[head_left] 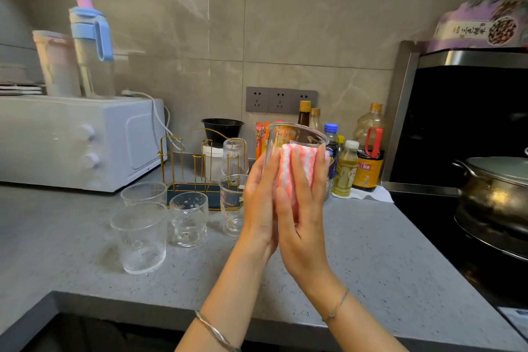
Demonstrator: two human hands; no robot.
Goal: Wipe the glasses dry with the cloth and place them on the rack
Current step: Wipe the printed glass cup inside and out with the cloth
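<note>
Glass tumblers (140, 237) wait near left before the gold rack (183, 168), and we judge ourselves mid-wipe: left hand (261, 197) wraps the raised glass (294, 134), right hand (303, 208) curls the pink cloth (297, 168) against it; next, upend it onto a free peg.

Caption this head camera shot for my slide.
Left hand holds a glass while right hand presses a pink cloth against it.

One wide-angle camera, worn on the person's head, looks forward and slightly down across the grey surface (357, 251) toward the tiled wall (285, 23). It sits close, at the surface's front edge. The gold rack (185, 171) stands left of centre, with the microwave (85, 140) further left and the lidded pot (497, 183) far right.
</note>
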